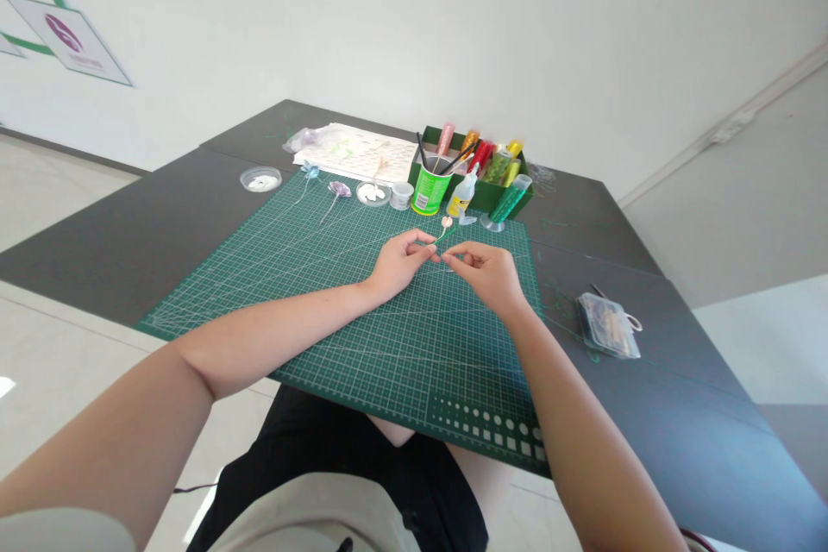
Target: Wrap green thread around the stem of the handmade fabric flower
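My left hand (402, 266) pinches the thin stem of a small craft flower between thumb and fingertips, above the green cutting mat (362, 345). The pale cream flower head (447, 222) sticks up just beyond the fingers, with a bit of green thread or wire (448, 235) beside it. Close by on the right, my right hand (488, 274) has thumb and forefinger pressed together near the stem's lower end; whatever lies in that pinch is too small to name. A pale blue petal piece (464, 216) lies behind the hands.
Behind stand a green cup (430, 192) of tools, a glue bottle (461, 193) and a dark green box (521, 205) of colored tubes. A purple flower (339, 189), blue flower (310, 171) and dish of white pieces (261, 180) sit left. A clear plastic box (608, 326) lies right.
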`<state>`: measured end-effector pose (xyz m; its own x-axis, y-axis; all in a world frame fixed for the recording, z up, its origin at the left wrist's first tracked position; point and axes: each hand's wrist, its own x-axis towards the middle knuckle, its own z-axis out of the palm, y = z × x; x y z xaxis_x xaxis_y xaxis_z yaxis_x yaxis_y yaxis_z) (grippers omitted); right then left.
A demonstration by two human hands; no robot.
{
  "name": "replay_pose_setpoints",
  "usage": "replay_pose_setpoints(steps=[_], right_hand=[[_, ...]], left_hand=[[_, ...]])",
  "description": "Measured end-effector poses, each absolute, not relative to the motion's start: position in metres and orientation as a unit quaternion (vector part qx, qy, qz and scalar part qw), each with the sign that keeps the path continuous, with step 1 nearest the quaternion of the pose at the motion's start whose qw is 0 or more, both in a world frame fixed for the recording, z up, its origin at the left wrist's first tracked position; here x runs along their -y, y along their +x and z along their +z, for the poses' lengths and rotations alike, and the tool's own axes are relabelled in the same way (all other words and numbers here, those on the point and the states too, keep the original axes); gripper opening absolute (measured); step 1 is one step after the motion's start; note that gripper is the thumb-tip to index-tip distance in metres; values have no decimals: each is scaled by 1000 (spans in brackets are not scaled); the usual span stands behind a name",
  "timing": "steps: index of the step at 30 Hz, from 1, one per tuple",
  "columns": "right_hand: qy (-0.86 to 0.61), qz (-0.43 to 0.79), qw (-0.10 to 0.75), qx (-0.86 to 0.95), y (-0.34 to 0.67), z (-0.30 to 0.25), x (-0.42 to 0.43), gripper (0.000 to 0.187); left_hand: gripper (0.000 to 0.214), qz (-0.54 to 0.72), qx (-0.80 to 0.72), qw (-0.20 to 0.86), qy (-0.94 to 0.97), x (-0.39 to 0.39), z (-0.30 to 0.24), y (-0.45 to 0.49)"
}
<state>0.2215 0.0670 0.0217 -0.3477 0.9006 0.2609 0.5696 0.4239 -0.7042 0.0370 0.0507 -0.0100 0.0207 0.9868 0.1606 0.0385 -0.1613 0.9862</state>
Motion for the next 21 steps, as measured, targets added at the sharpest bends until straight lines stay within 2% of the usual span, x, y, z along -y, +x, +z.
replay_pose_setpoints(steps=[14,21], right_hand=[[-473,407,171,763,236,22,-75,19],[-429,455,168,761,238,32,-72,12]], left_hand=[[12,496,-520,337,609,-50,-6,31],[12,495,-533,307,614,-55,-5,27]])
